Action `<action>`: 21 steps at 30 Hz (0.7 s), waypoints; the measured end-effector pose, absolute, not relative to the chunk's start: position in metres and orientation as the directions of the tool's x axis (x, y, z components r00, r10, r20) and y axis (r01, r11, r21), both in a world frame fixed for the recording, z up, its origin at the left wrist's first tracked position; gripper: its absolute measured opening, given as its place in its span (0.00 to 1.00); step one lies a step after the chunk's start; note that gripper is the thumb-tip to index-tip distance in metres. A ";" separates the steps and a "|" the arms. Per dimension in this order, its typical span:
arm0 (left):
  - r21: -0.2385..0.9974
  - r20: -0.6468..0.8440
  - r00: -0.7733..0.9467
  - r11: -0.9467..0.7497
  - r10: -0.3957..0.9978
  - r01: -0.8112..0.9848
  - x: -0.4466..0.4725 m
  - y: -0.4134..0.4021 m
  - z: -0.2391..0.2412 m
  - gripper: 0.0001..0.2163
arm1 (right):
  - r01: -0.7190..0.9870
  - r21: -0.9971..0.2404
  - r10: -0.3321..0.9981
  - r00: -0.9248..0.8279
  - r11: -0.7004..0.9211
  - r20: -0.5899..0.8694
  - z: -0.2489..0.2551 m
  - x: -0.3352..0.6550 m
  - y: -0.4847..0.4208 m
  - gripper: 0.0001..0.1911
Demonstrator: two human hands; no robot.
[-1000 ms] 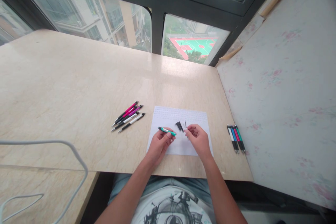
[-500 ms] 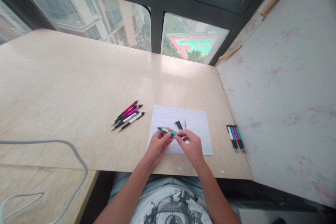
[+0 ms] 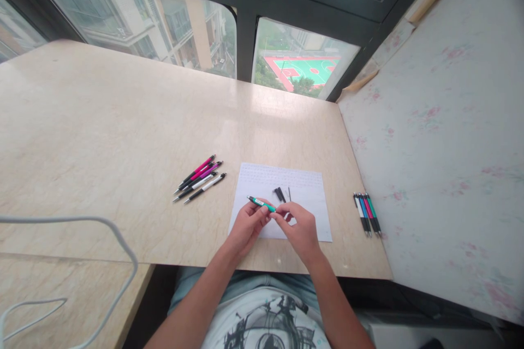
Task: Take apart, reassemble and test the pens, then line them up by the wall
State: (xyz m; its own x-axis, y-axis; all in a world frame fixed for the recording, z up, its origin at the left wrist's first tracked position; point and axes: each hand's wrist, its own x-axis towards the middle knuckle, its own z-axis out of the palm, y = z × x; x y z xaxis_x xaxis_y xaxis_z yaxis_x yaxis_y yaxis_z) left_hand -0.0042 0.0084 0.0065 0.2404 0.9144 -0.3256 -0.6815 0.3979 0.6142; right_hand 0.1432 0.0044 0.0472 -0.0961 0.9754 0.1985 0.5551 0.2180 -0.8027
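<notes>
Left hand [image 3: 248, 223] clasps 1 slim, cylindrical green pen barrel [image 3: 261, 203], long axis slanting down rightward; right hand [image 3: 300, 223] meets its lower end, hold unclear.

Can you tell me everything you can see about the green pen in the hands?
The green pen is slim and looks plastic, with a bright green barrel, a pale patch and a black end. It slants from upper left to lower right over the paper. The left hand holds it; the right hand seems to touch its green end, hiding the tip.
</notes>
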 end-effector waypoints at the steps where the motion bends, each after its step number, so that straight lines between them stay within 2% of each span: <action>1: 0.610 -0.326 0.242 0.399 0.914 -0.684 -0.004 0.008 0.007 0.06 | 0.560 -0.798 0.975 -0.097 0.221 0.202 0.048 0.143 0.004 0.08; 12: 0.555 -0.335 0.257 0.410 0.906 -0.724 -0.004 0.009 0.006 0.07 | 0.577 -0.794 0.982 -0.095 0.190 0.166 0.044 0.149 -0.002 0.09; 21: 0.429 -0.363 0.294 0.438 0.884 -0.790 -0.008 0.011 0.007 0.08 | 0.618 -0.768 0.985 -0.068 0.168 0.160 0.038 0.157 -0.003 0.11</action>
State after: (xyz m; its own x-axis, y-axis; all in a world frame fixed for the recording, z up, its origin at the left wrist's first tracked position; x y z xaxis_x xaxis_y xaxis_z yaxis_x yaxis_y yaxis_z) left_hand -0.0080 0.0106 0.0068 0.2936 0.8843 -0.3632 -0.7896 0.4384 0.4293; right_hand 0.1570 -0.0032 0.0385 -0.0681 0.9848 0.1601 0.6177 0.1676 -0.7684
